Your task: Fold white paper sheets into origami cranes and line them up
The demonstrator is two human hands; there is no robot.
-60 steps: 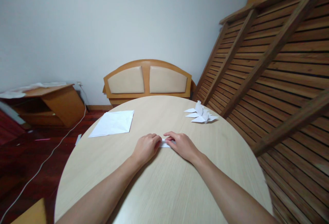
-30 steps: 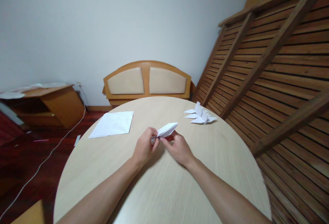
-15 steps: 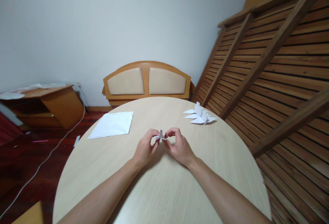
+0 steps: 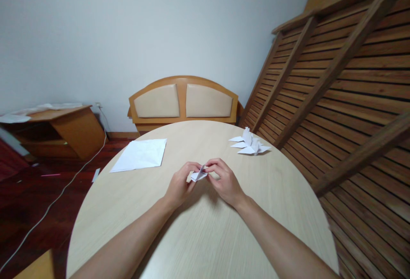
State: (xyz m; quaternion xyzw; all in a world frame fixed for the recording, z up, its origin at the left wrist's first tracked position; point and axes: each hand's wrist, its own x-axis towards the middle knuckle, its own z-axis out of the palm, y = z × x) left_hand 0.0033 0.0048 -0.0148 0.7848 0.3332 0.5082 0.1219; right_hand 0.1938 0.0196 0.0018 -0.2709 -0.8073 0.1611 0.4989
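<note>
A small folded white paper piece (image 4: 198, 174) is held just above the round pale wooden table (image 4: 205, 236), near its middle. My left hand (image 4: 179, 185) pinches its left side with curled fingers. My right hand (image 4: 224, 180) pinches its upper right side, thumb and fingers pressed together. Most of the paper piece is hidden between my fingers.
A stack of flat white paper sheets (image 4: 141, 154) lies on the table's far left. Finished folded paper figures (image 4: 250, 143) sit at the far right. A padded wooden chair back (image 4: 183, 100) stands behind the table, a slatted wooden frame (image 4: 346, 82) leans at right, and a low cabinet (image 4: 64, 129) is at left.
Two seconds ago both hands pressed the paper flat on the table. They then lifted it, turned it between the fingers, and now pinch it closely together, lower and more folded up.
</note>
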